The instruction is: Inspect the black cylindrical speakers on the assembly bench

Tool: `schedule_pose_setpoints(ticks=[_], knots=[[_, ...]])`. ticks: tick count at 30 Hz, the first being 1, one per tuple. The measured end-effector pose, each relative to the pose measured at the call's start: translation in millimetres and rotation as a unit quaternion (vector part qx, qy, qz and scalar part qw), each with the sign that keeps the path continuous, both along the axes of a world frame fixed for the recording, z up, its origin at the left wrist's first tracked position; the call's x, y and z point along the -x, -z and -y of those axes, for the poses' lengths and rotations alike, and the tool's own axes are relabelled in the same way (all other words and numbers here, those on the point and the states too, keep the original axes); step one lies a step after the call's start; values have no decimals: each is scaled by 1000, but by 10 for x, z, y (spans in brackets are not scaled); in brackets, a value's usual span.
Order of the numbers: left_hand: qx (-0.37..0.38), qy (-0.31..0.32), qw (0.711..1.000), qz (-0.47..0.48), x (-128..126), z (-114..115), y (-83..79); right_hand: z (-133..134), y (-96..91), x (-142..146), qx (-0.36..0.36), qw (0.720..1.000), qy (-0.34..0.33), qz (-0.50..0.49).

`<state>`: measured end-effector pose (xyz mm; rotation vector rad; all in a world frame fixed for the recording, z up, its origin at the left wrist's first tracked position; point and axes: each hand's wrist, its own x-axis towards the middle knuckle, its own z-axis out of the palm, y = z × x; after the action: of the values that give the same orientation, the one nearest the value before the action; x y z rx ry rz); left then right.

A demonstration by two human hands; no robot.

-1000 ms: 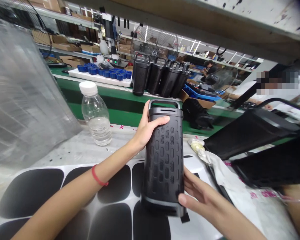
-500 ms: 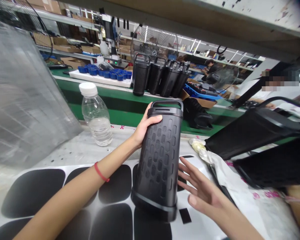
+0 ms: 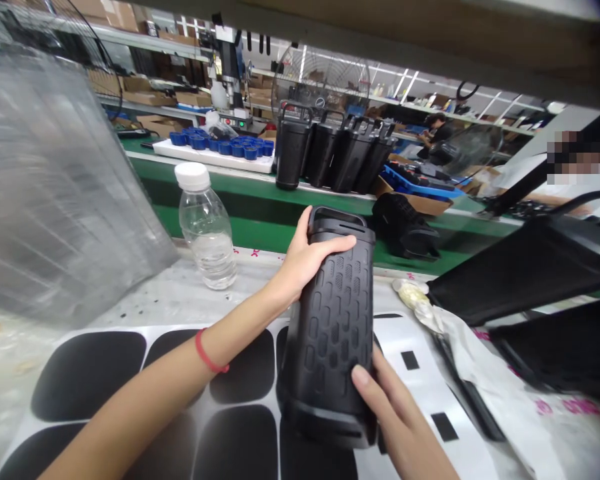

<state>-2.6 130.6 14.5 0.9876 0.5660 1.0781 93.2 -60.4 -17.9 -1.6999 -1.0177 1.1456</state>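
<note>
A tall black speaker housing (image 3: 333, 333) with a honeycomb grille and a top handle stands tilted over a white sheet printed with black rounded squares (image 3: 90, 373). My left hand (image 3: 305, 260) wraps around its upper part just below the handle. My right hand (image 3: 385, 400) grips its lower right side near the base, thumb on the grille. A red band circles my left wrist.
A clear water bottle (image 3: 206, 227) stands at left. A stack of plastic bags (image 3: 45, 193) leans far left. Several black housings (image 3: 330, 157) and a tray of blue caps (image 3: 220, 148) sit on the green conveyor (image 3: 250, 200). Dark housings (image 3: 530, 267) lie at right.
My right hand, open and off the housing half a second ago, has closed on its lower side again. The housing tilted and shifted slightly right.
</note>
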Motion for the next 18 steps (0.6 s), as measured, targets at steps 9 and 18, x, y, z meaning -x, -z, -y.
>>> schedule_pose_setpoints(ticks=[9,18], knots=[[-23,3,999,-30,20,25,-25,-59,-173,-109,41,995,-84,11],[-34,0,999,-39,13,3,10,50,-103,-62,-32,997,-48,54]])
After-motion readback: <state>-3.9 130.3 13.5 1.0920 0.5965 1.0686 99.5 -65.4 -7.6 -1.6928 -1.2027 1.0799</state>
